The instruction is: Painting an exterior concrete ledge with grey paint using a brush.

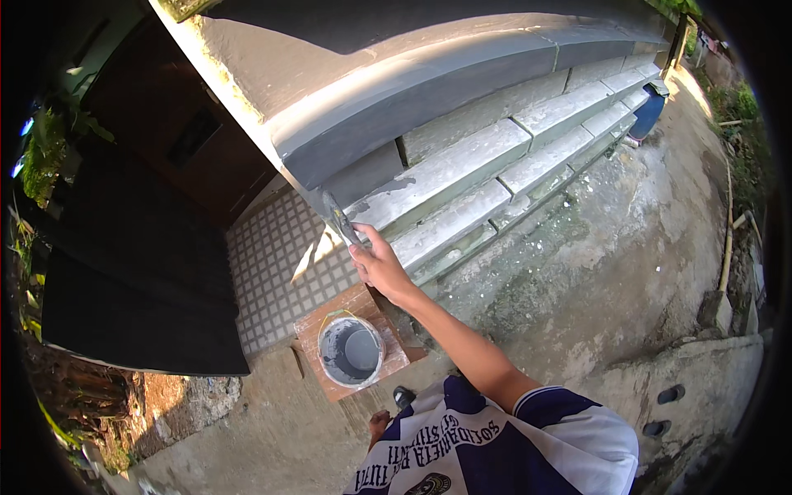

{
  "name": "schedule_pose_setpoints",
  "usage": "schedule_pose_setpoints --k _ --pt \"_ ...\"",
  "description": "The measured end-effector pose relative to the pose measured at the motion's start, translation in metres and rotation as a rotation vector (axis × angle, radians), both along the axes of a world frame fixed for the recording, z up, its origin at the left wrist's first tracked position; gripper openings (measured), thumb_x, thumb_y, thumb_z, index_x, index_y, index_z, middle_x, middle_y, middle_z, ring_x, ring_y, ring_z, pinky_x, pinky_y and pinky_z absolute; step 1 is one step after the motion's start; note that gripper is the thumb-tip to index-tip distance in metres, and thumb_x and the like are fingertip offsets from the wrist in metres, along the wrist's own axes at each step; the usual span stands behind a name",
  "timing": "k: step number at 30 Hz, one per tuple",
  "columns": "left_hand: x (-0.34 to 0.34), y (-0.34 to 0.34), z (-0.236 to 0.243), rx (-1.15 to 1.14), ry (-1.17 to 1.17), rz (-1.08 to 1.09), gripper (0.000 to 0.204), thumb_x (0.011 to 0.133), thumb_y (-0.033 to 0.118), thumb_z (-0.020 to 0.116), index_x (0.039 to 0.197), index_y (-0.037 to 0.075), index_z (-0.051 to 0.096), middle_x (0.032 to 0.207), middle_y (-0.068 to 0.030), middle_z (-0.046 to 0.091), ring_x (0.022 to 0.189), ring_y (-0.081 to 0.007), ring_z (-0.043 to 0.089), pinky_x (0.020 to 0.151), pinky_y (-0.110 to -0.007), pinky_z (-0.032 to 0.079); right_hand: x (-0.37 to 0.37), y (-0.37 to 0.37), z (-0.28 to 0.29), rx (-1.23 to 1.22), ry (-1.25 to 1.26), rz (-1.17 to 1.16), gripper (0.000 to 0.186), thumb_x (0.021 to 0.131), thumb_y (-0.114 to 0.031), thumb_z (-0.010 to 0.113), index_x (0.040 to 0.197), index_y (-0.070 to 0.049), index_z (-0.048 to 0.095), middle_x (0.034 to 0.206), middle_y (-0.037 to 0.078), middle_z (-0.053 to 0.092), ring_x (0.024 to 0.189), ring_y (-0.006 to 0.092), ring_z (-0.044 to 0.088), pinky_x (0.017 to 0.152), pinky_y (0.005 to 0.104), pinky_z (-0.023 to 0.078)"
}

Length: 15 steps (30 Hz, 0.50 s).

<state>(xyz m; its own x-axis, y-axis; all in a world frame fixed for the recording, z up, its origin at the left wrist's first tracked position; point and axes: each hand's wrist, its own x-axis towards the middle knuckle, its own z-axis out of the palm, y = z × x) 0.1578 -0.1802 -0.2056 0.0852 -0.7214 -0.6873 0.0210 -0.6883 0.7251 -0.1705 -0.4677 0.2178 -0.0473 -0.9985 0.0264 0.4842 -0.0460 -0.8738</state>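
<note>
My right hand reaches out and grips a paintbrush, its fingers wrapped round the handle. Dark grey coating covers the brush, which is against the near end of the stepped ledge, by the wall corner. Fresh dark grey paint coats the upright face there and spills in a ragged patch onto the pale top. Low beside my body, my left hand is partly in sight with curled fingers, and nothing shows in it. Below my right forearm stands a white bucket with grey paint inside and smeared walls.
The bucket rests on a brown board. Grey-and-white checked tiles lie left of the ledge, before a dark door. A blue barrel stands at the ledge's far end. Rough concrete ground runs along the right.
</note>
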Motion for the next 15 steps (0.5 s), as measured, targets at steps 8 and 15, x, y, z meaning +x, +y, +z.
schedule_pose_setpoints --k 8,15 --pt "-0.012 -0.01 0.022 -0.077 -0.041 0.103 0.02 0.08 0.019 0.062 0.096 0.008 0.056 0.087 -0.0047 0.062 0.078 -0.0201 0.063 0.056 -0.032 0.045 -0.045 -0.038 0.007 0.151 -0.341 -0.416 0.037 0.094 -0.014 0.04 0.127 -0.013 0.024 0.07 0.0 0.039 0.05 0.0053 0.032 0.042 0.0205 0.024" --pt "-0.006 0.016 0.007 0.038 -0.088 0.177 0.022 0.081 0.021 0.064 0.098 0.008 0.056 0.085 -0.004 0.062 0.073 -0.0195 0.062 0.051 -0.03 0.044 -0.036 0.0 0.017 0.041 -0.634 0.074 0.022 0.095 -0.015 0.041 0.116 -0.013 0.035 0.072 0.001 0.039 0.049 0.0061 0.032 0.04 0.0188 0.021"
